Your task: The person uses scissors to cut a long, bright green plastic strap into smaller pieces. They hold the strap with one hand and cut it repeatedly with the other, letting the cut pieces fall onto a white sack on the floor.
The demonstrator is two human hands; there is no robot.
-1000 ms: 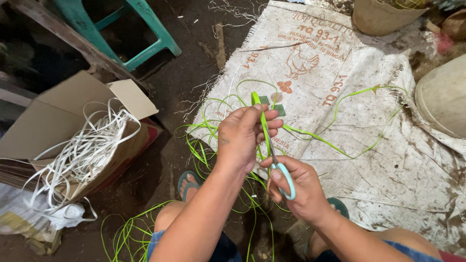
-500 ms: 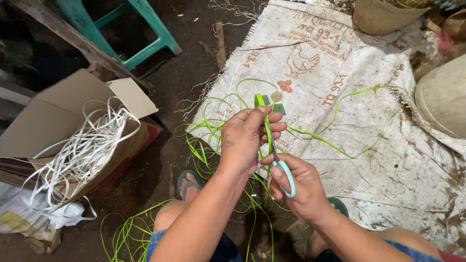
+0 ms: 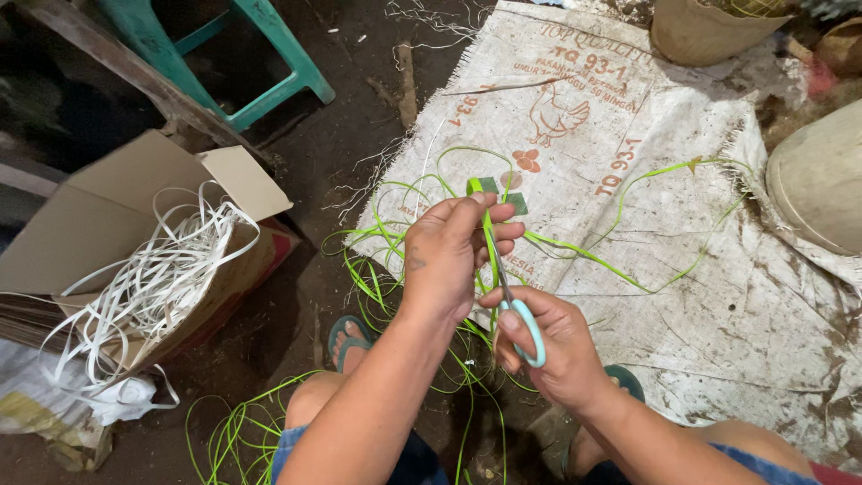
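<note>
My left hand point(image 3: 453, 256) pinches a bright green strip point(image 3: 489, 235) upright between thumb and fingers. Just below it, my right hand point(image 3: 552, 346) grips scissors with light blue handles point(image 3: 525, 330), and their blades run up along the strip toward my left fingers. More green strips point(image 3: 620, 265) loop loosely across the white woven sack point(image 3: 718, 296) and trail down between my knees. Whether the blades are cutting is hidden by my fingers.
A cardboard box point(image 3: 108, 233) full of white strips point(image 3: 157, 283) sits at the left. A teal stool point(image 3: 260, 63) stands behind it. Woven baskets point(image 3: 822, 180) are at the right and top right. My sandalled feet point(image 3: 348, 337) rest on the dirt floor.
Both hands stay nearly where they were. The green strip and scissors have shifted slightly between my fingers.
</note>
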